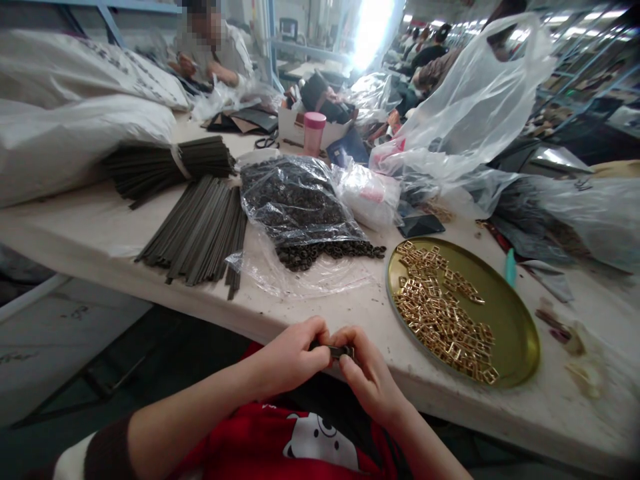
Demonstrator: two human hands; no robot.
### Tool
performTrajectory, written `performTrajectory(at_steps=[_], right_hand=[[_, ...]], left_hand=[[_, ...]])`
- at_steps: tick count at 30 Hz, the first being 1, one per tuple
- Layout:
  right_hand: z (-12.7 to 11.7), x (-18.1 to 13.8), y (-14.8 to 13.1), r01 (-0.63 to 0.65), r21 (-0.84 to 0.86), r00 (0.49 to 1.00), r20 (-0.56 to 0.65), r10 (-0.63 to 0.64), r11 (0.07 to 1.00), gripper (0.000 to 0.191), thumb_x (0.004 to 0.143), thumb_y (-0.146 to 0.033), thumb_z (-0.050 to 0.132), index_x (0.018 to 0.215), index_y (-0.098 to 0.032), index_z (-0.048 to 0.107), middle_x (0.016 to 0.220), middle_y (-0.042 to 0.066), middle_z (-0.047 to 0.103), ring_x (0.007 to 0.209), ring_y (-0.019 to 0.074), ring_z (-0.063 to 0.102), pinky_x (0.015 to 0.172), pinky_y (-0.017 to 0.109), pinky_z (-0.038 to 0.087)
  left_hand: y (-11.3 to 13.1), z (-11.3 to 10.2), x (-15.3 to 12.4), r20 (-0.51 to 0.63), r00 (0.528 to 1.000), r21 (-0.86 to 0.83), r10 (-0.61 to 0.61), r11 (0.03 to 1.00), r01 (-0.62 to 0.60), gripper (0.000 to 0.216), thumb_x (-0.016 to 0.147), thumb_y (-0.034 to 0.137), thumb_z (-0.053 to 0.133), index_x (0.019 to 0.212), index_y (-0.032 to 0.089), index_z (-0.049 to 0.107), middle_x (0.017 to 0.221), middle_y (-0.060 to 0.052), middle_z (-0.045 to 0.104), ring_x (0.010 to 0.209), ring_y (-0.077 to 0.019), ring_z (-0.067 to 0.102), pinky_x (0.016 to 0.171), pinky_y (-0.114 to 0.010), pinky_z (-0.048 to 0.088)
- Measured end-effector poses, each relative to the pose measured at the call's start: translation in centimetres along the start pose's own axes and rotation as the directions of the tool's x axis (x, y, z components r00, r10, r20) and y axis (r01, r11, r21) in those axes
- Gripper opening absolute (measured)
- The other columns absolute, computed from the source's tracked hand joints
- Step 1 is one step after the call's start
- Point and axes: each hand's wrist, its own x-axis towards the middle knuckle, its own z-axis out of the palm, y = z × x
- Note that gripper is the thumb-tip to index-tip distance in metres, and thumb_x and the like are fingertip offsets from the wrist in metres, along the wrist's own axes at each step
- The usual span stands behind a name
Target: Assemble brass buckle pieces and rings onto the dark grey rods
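Note:
My left hand (295, 353) and my right hand (367, 373) meet in front of the table edge. Both are closed on a short dark strap (340, 351), pinched between thumbs and fingers. A small piece of hardware seems to sit at its right end, but the fingers partly cover it. To the right, a round gold-coloured tray (517, 340) carries a heap of gold buckles (440, 313). Beyond my hands lies a clear plastic bag (300, 200) of small dark fittings, some spilling from its mouth (320, 253). Loose dark strips (200, 233) lie fanned out at the left.
A tied bundle of dark strips (175, 163) rests by big white sacks (85, 120). Farther back are a pink-lidded jar (314, 133), scissors (267, 140), a phone (421, 225) and plastic bags (465, 100). Another person (215, 53) sits across the table.

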Motion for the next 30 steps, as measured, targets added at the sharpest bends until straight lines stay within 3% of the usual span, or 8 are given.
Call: performTrajectory(at_steps=[5,10,14,20,23,25,30], right_hand=[[0.9,0.1,-0.6,-0.199,0.289,0.978,-0.008,0.210,0.937,0.006,0.072,-0.023,0.047,0.070,-0.019,0.042,0.063,-0.004,0.041,0.060,0.0112,0.040,0.055,0.023,0.034],[2.2,-0.3,-0.4,-0.345,0.580,0.927,0.088,0.364,0.738,0.011,0.071,-0.022,0.050,0.073,-0.020,0.039,0.054,-0.008,0.039,0.047,0.0071,0.034,0.047,0.020,0.028],[2.9,-0.6,-0.7,-0.367,0.572,0.917,0.092,0.387,0.734,0.013,0.074,-0.026,0.050,0.077,-0.021,0.039,0.045,-0.011,0.036,0.040,0.0058,0.028,0.042,0.018,0.022],[3.2,-0.7,-1.5,-0.316,0.505,0.928,-0.011,0.372,0.803,0.017,0.074,-0.032,0.052,0.081,-0.020,0.042,0.050,-0.010,0.035,0.043,0.0061,0.029,0.043,0.018,0.024],[2.9,-0.9,-1.1,-0.309,0.509,0.925,-0.036,0.379,0.804,0.017,0.073,-0.029,0.051,0.084,-0.021,0.042,0.052,-0.010,0.034,0.042,0.0055,0.027,0.042,0.018,0.022],[2.7,-1.1,-0.8,-0.298,0.513,0.925,-0.051,0.375,0.805,0.017,0.073,-0.028,0.051,0.087,-0.022,0.042,0.054,-0.010,0.034,0.042,0.0052,0.027,0.041,0.018,0.021],[2.8,-1.2,-0.4,-0.290,0.386,0.933,-0.089,0.349,0.876,0.016,0.074,-0.025,0.048,0.088,-0.021,0.043,0.059,-0.008,0.039,0.044,0.0059,0.031,0.042,0.018,0.025]], left_hand=[[0.6,-0.1,-0.6,0.025,0.997,0.112,0.070,0.991,-0.072,0.003,0.070,0.018,0.040,0.067,0.019,0.040,0.061,0.005,0.043,0.060,-0.0114,0.041,0.053,-0.022,0.028],[0.4,-0.2,-1.2,0.026,0.993,0.167,0.111,0.979,-0.114,0.004,0.071,0.018,0.039,0.068,0.019,0.041,0.061,0.005,0.046,0.059,-0.0117,0.042,0.052,-0.022,0.029],[0.0,-0.2,-1.6,0.008,0.991,0.200,0.133,0.971,-0.132,0.004,0.070,0.016,0.039,0.070,0.019,0.042,0.061,0.004,0.048,0.059,-0.0120,0.044,0.052,-0.022,0.029],[-0.5,-0.3,-2.3,-0.012,0.989,0.145,0.148,0.979,-0.145,0.007,0.074,0.021,0.041,0.072,0.018,0.047,0.064,0.003,0.052,0.061,-0.0127,0.048,0.055,-0.023,0.033],[-1.1,-0.9,-2.2,0.078,0.984,-0.108,0.159,0.983,-0.150,0.014,0.073,0.018,0.043,0.086,0.017,0.049,0.077,0.002,0.059,0.071,-0.0130,0.053,0.063,-0.023,0.039],[-1.7,-1.4,-2.1,0.143,0.983,-0.236,0.112,0.969,-0.076,0.022,0.072,0.016,0.045,0.095,0.016,0.049,0.079,0.001,0.061,0.074,-0.0128,0.055,0.065,-0.023,0.040],[-3.0,-1.5,-1.6,0.286,0.958,-0.281,-0.020,0.954,0.103,0.016,0.075,0.028,0.049,0.076,0.014,0.056,0.065,0.001,0.060,0.055,-0.0092,0.054,0.051,-0.019,0.036]])
